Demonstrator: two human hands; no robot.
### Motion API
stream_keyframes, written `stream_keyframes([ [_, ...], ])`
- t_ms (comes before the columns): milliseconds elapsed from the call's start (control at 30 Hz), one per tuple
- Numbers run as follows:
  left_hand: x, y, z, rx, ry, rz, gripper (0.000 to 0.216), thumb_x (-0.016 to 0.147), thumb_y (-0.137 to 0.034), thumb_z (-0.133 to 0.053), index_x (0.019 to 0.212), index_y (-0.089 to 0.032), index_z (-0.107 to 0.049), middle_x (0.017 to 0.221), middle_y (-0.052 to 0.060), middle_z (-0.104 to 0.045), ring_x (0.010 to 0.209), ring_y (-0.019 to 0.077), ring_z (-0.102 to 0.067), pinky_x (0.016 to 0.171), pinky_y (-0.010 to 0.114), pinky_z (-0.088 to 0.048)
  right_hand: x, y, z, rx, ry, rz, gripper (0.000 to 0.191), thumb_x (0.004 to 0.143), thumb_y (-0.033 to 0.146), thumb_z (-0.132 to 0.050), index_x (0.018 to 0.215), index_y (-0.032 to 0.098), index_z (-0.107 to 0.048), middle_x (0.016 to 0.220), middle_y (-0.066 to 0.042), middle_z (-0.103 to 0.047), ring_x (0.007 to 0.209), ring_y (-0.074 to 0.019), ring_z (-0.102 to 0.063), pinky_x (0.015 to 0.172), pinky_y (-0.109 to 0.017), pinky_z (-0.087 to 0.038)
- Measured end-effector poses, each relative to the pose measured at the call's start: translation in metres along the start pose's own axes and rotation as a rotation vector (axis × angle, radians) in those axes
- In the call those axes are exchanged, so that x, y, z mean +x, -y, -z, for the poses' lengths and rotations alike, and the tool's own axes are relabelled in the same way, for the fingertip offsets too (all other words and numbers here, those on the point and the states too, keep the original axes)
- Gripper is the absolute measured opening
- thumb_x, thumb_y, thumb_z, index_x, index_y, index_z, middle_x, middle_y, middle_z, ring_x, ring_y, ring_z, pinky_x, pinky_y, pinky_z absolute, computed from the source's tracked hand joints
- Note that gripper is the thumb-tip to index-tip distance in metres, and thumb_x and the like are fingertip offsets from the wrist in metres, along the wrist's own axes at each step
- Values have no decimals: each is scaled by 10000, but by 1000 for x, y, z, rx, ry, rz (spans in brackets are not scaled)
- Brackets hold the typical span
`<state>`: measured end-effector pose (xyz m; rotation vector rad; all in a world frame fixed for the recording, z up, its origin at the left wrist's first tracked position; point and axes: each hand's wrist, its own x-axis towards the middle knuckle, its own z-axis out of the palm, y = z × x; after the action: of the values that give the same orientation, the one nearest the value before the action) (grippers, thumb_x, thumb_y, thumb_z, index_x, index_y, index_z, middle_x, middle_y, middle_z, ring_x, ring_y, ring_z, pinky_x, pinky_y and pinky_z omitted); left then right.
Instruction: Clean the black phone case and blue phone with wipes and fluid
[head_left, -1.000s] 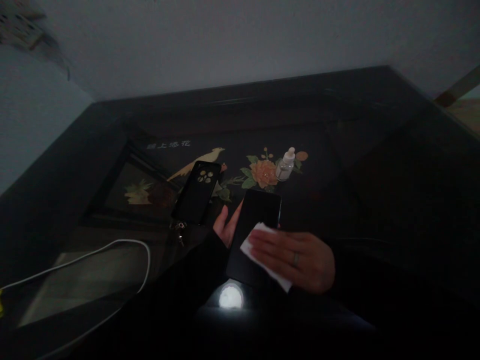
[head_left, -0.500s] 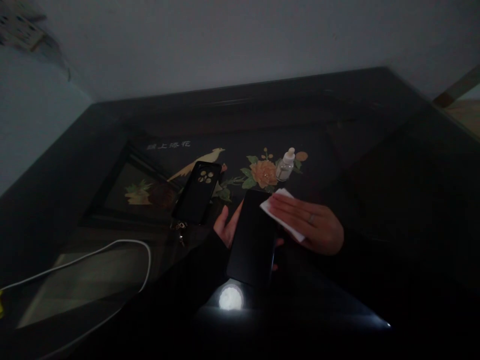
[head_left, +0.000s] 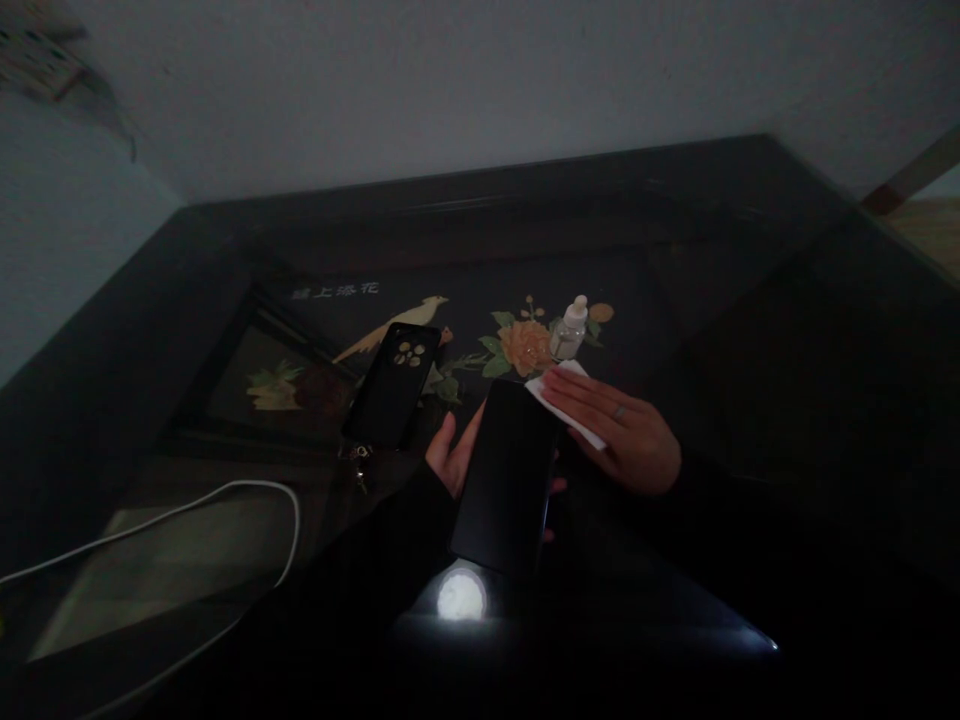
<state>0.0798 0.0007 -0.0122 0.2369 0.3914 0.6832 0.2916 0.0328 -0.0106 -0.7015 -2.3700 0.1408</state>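
Note:
My left hand [head_left: 454, 458] is wrapped round a black phone [head_left: 506, 478] and holds it screen up over the dark table [head_left: 750, 330]. My right hand [head_left: 619, 432] lies with its fingers flat on a white wipe [head_left: 564, 402], pressing it at the phone's top right corner. A small clear bottle with a white cap [head_left: 569, 331] stands just beyond the wipe. A black phone case [head_left: 394, 385] lies camera holes up to the left of the phone.
A white cable [head_left: 225, 500] loops across the table's left front. The tabletop bears a painted bird and flower picture [head_left: 525, 345] under glass. A round bright light reflection [head_left: 460, 595] shines below the phone. Pale walls close the far side.
My right hand with the wipe has slid from the phone's lower part up to its top right corner. The left hand and phone have stayed in place.

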Motion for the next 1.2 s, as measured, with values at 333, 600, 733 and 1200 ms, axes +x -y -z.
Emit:
stream_keyframes([
  [333,1,1,-3,-7,-109,-110,650,826,-574,-212,1390,-313,-21,1149,134,-532,768,242,-596,778,509,-373,1,12,-5,39,87,175,371,862,119,-418,1213,3,-449,1264,-181,-483,1273,-228,-305,994,-408,-395],
  [600,5,2,3,46,-141,-173,647,842,-546,-147,1400,-245,-18,1162,140,-514,815,235,-582,794,458,-378,1,17,-4,66,146,330,358,864,122,-410,1198,9,-470,1249,-161,-503,1267,-232,-313,983,-380,-411],
  [733,2,2,1,52,-139,-90,671,812,-602,-202,1393,-308,-38,1230,124,-475,907,268,-565,827,483,-350,3,14,-5,28,75,134,371,868,119,-393,1225,29,-444,1266,-169,-484,1270,-216,-313,997,-406,-392],
  [1200,-2,2,-7,8,-121,-51,669,800,-616,-252,1383,-351,-54,1253,122,-469,980,324,-542,813,531,-338,5,3,-5,-32,24,73,392,862,118,-420,1243,24,-419,1272,-188,-470,1265,-224,-322,1004,-413,-386],
])
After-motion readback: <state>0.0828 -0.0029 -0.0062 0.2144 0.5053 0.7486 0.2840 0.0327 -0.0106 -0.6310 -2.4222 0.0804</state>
